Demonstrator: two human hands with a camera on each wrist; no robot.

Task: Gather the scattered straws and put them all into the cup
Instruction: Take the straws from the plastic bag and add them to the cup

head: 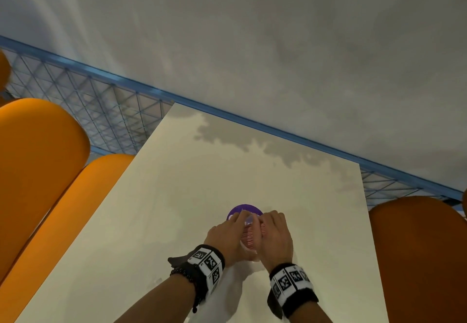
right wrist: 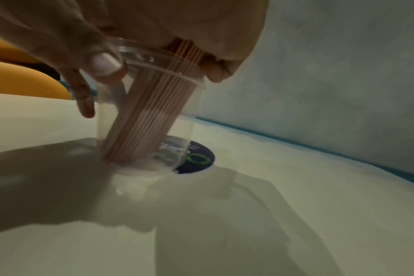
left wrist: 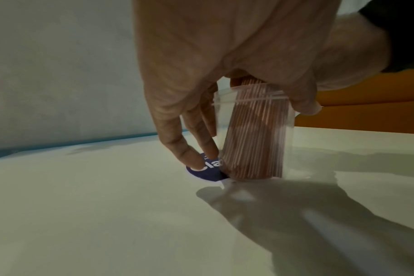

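A clear plastic cup [head: 252, 255] stands on the white table, with a thick bundle of red-and-white striped straws [head: 249, 238] leaning inside it. My left hand [head: 227, 236] grips the cup [left wrist: 288, 138]: its thumb is on the rim and its fingers [left wrist: 189, 149] run down the far side. My right hand [head: 275, 236] curls round the top of the straws [right wrist: 144, 121] above the rim. In the right wrist view the cup [right wrist: 184, 115] wall shows the straws' lower ends at its bottom. The straw tops are hidden by both hands.
A purple round sticker [head: 243, 209] lies on the table [head: 177, 196] just beyond the cup. Orange chair backs stand at the left [head: 38, 158] and the right [head: 417, 247]. A blue mesh rail [head: 88, 100] and a grey wall lie behind the table's far edge.
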